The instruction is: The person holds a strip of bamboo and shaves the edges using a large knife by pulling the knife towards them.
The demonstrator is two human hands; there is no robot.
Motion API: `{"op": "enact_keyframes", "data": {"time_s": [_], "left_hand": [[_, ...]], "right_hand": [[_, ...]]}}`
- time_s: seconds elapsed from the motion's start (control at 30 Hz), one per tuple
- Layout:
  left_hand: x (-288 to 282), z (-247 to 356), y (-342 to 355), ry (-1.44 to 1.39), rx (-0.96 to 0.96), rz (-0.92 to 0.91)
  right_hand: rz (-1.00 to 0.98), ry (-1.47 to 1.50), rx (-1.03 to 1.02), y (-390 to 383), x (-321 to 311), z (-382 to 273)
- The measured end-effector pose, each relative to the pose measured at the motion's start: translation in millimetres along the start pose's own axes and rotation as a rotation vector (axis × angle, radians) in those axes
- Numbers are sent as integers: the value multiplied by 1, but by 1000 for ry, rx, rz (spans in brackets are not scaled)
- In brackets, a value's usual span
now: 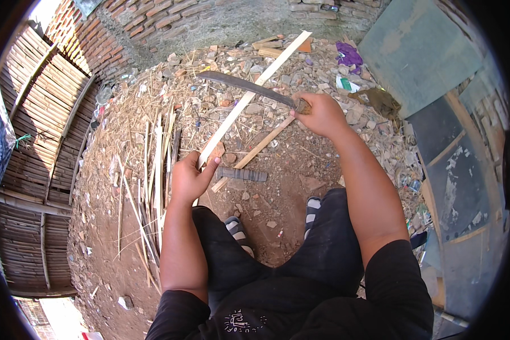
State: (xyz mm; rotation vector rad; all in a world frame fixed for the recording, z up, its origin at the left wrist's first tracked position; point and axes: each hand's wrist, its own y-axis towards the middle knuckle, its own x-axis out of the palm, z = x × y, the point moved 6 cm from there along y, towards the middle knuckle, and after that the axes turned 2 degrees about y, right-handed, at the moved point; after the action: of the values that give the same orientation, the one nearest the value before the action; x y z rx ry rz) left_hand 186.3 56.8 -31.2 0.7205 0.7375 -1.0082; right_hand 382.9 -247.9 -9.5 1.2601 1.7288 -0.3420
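Observation:
My left hand (192,177) is closed around the lower part of a long, pale bamboo strip (228,122), which slants up and away to the right. In my right hand (322,115) is the handle of a machete with a dark, slightly curved blade (235,82). Its blade points left and crosses the strip beyond my left hand; whether the two touch I cannot tell. On the ground between my hands and feet lies a dark ribbed piece, perhaps a sheath (242,174). Another narrow wooden strip (264,141) slants behind it, below my right hand.
Several thin strips and sticks (157,164) lie bundled to my left. Rubble covers the ground up to a brick wall (170,20). A woven bamboo panel (37,124) stands on the left, grey boards (419,54) lean on the right. A purple cloth (349,56) lies far right.

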Motion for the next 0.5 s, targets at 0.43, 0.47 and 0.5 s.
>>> {"op": "enact_keyframes", "data": {"time_s": [0.43, 0.47, 0.5], "left_hand": [[0, -2, 1, 40, 15, 30], [0, -2, 1, 36, 7, 26], [0, -1, 1, 32, -1, 21]], "right_hand": [[-28, 104, 76, 3, 8, 1], [-8, 105, 49, 2, 7, -4], [-58, 83, 57, 2, 10, -6]]}}
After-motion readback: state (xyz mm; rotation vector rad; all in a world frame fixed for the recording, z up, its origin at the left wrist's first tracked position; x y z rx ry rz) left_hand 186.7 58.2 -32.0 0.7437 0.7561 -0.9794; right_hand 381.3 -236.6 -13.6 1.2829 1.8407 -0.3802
